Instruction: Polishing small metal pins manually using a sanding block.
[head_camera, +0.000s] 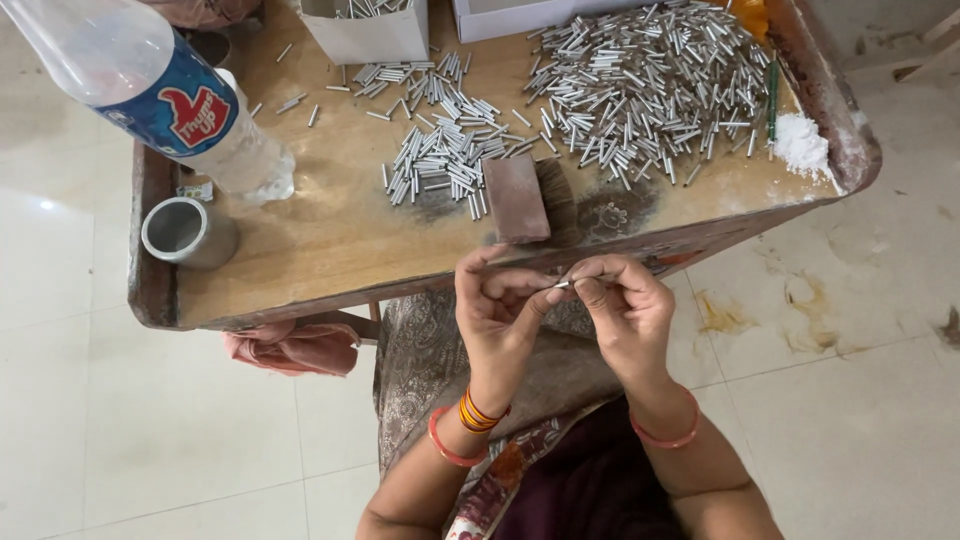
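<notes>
My left hand (497, 308) and my right hand (625, 310) meet just below the near edge of a low wooden table (330, 240). Between their fingertips they pinch one thin silver metal tube (572, 283), held roughly level. On the table beyond lie two heaps of the same small silver tubes: a smaller heap (445, 150) in the middle and a large heap (650, 85) at the back right. A small reddish-brown block (516, 197) rests on the table right in front of my hands.
A clear plastic bottle with a blue label (160, 90) lies at the table's left, beside a small metal cup (185, 232). White boxes (365, 30) stand at the back. White powder (800, 145) sits at the right rim. A pink cloth (295, 347) hangs under the table.
</notes>
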